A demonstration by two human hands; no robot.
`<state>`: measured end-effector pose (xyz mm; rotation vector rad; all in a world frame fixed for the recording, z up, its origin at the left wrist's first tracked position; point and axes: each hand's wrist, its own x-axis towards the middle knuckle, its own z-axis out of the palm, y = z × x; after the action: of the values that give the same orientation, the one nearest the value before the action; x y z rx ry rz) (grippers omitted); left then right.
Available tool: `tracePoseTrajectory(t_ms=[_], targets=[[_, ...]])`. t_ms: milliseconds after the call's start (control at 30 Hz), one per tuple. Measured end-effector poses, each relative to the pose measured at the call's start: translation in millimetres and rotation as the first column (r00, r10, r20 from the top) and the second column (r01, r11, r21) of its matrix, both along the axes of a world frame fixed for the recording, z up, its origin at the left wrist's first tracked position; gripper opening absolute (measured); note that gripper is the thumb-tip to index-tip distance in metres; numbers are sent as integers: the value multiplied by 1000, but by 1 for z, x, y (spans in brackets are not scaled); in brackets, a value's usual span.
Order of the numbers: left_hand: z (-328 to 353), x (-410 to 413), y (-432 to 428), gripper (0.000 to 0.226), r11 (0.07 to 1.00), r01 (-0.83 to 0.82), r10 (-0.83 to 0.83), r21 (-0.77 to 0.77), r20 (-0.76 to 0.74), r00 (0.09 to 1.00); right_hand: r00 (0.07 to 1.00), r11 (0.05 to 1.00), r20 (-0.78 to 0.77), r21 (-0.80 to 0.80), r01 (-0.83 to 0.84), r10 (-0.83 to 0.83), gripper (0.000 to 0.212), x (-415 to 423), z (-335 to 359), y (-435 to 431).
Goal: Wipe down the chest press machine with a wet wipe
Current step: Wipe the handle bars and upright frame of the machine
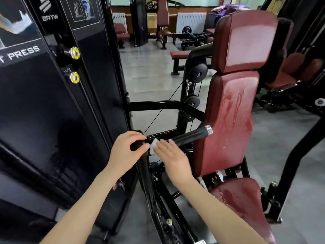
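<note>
White wet wipe [153, 144], limp and light, pinched by the left hand [127, 148] against the black handle [190, 136]; right hand [171, 155] flat, fingers released, pressing it.

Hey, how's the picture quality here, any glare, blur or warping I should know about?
Head view: wide-angle warping bends the black weight-stack cover and the frame edges; soft glare patches sit on the maroon back pad and headrest pad; the right hand over the wet wipe is slightly motion-blurred; the background is soft.
</note>
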<state>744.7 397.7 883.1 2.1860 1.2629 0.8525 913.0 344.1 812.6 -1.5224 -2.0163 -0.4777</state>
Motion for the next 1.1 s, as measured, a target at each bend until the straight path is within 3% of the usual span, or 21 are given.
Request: tracePoseTrajectory(t_ms=[100,167,233,333,400,467,567,633,767,833,900,967,1033,1100], targets=[[0,-8,10,25,995,90,-91,-34,-12,996,963,963,-31,25,267,-266,47,57,14,-7],[2,-12,16,37,987,144,-145,-63,-5,989,908,914,-114,-9,405,-404,48,72,25,-11],[5,-14,22,48,977,193,-195,-94,-17,981,923,926,-83,-67,372,-377,48,41,22,-6],[6,-17,32,41,960,246,-253,-135,-38,967,979,962,40,-182,202,-198,52,-16,5,-9],[4,-19,37,40,950,270,-279,-153,-40,959,980,962,109,-199,185,-166,52,1,7,-12],[3,-19,39,48,944,284,-292,-167,-28,956,939,927,99,-158,341,-329,46,45,14,-15],[3,-19,40,50,940,296,-299,-172,6,954,829,828,-62,-129,545,-555,42,76,32,-21],[2,-18,41,47,935,305,-306,-179,26,952,853,854,-83,-131,503,-515,43,43,26,-15],[4,-19,44,44,926,321,-324,-197,20,946,973,956,58,-178,232,-225,47,-6,-1,-15],[5,-19,47,44,917,341,-345,-209,15,938,950,937,86,-161,310,-300,48,32,4,-14],[5,-19,48,42,911,349,-353,-220,19,935,878,872,-35,-144,468,-477,45,67,15,-17],[5,-19,47,38,906,351,-350,-235,48,935,833,839,-112,-126,530,-542,45,71,18,-17],[4,-19,44,34,904,350,-341,-245,80,937,852,849,-44,-129,512,-521,64,39,3,-11],[4,-19,43,35,906,346,-334,-244,90,938,930,917,19,-159,366,-368,77,5,-12,-12]])
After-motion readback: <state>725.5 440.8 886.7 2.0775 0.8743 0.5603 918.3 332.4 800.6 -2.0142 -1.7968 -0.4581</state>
